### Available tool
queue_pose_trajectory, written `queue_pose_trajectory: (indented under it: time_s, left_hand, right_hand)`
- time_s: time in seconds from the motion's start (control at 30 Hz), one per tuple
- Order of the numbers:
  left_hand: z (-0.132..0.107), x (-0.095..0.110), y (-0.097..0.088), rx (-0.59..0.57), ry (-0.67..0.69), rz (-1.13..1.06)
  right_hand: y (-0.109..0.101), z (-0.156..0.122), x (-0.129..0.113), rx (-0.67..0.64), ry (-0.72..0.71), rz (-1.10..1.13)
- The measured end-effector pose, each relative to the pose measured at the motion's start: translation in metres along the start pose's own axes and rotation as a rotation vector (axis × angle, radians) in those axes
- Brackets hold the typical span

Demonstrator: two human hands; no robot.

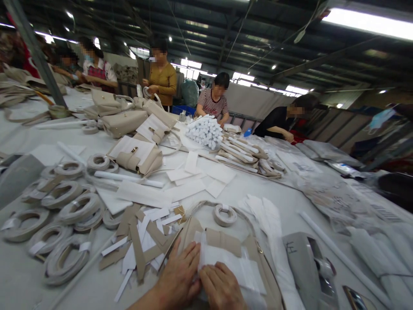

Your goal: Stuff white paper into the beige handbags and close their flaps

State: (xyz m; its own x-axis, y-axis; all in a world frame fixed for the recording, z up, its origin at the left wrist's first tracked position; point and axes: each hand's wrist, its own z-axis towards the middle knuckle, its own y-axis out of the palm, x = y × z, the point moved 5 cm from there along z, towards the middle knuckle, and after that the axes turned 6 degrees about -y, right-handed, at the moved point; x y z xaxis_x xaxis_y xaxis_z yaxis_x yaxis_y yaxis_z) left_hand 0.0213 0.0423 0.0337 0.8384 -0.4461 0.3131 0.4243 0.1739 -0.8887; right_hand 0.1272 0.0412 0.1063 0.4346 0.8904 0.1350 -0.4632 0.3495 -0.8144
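Observation:
A beige handbag (226, 243) lies flat at the table's near edge with white paper (232, 262) wrapped over its front. My left hand (179, 275) lies on the bag's left side, fingers stretched toward the paper's edge. My right hand (222, 286) rests next to it, knuckles bent, fingers pressed down on the paper. A small coiled beige strap (225, 214) sits just beyond the bag. Loose beige and white strips (142, 241) are scattered to the left of my hands.
Several coiled straps (69, 206) cover the left of the white table (19, 271). Finished beige bags (135, 157) and white paper rolls (204, 131) lie farther back. Several people work along the far side. Plastic-wrapped items (371, 241) lie at right.

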Motion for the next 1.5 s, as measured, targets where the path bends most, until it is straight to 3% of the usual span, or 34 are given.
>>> queue_pose_trajectory:
  time_s: [0.13,0.2,0.33,0.43,0.57,0.73,0.87,1.03,1.27,1.5]
  left_hand:
    - [-0.003,-0.002,0.0,0.061,-0.008,0.034]
    - [-0.003,-0.002,-0.001,0.052,-0.001,0.046]
    - [-0.001,-0.001,-0.007,-0.026,0.045,0.058]
    - [0.001,0.0,-0.011,-0.046,0.075,0.087]
    - [0.003,0.0,-0.013,0.0,0.106,0.114]
    - [0.003,-0.001,-0.007,0.034,0.135,0.12]
    - [0.002,-0.004,0.002,0.034,0.123,0.117]
    - [0.001,-0.004,-0.001,-0.015,0.088,0.075]
    - [0.002,-0.002,-0.008,-0.148,-0.019,-0.014]
    - [0.002,0.001,-0.012,-0.104,-0.017,0.008]
  right_hand:
    - [-0.001,0.0,0.004,0.005,0.049,0.052]
    - [-0.003,0.003,0.016,0.003,0.145,0.086]
    - [-0.007,0.023,0.076,-0.036,0.524,0.158]
    - [0.005,0.046,0.131,-0.212,0.714,0.254]
    - [0.03,0.069,0.187,-0.4,0.753,0.217]
    - [0.064,0.083,0.219,-0.451,0.747,0.183]
    - [0.078,0.092,0.232,-0.453,0.737,0.146]
    - [0.075,0.095,0.236,-0.465,0.716,0.143]
    - [0.052,0.099,0.209,-0.474,0.706,0.194]
    - [0.046,0.109,0.191,-0.482,0.719,0.256]
